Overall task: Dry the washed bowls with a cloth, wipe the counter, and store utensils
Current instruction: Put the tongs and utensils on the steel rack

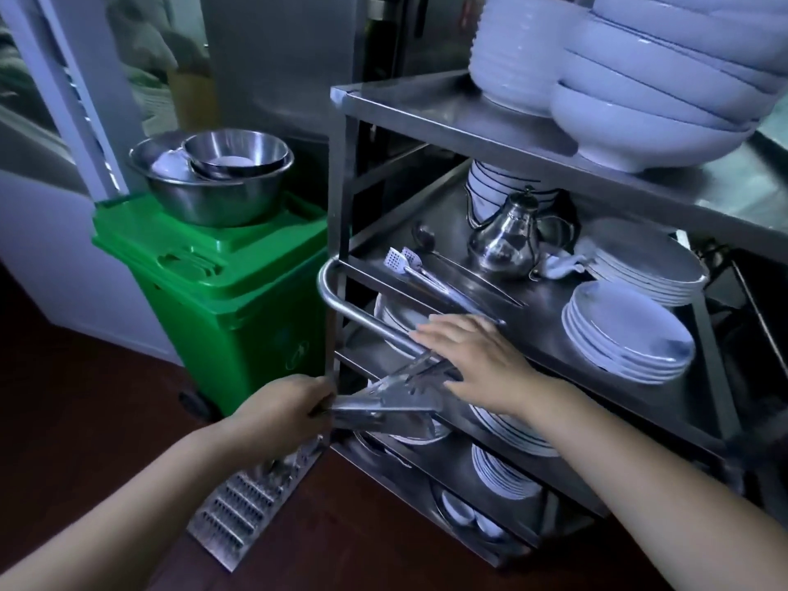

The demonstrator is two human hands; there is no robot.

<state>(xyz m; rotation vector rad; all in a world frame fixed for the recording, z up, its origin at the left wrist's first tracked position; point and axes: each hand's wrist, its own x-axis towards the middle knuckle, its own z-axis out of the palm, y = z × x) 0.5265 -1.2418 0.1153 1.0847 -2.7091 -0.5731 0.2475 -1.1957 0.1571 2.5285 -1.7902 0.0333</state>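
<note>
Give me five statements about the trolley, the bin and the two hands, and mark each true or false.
1. The left hand grips a bundle of metal utensils. True.
2. The right hand is clenched in a fist. False: its fingers lie straight, over the utensils and the trolley handle.
3. Steel mixing bowls sit on the lid of the green bin. True.
4. The metal teapot stands on the trolley's top shelf. False: it stands on the second shelf, beside stacked plates.
5. The top shelf holds stacked white bowls. True.
</note>
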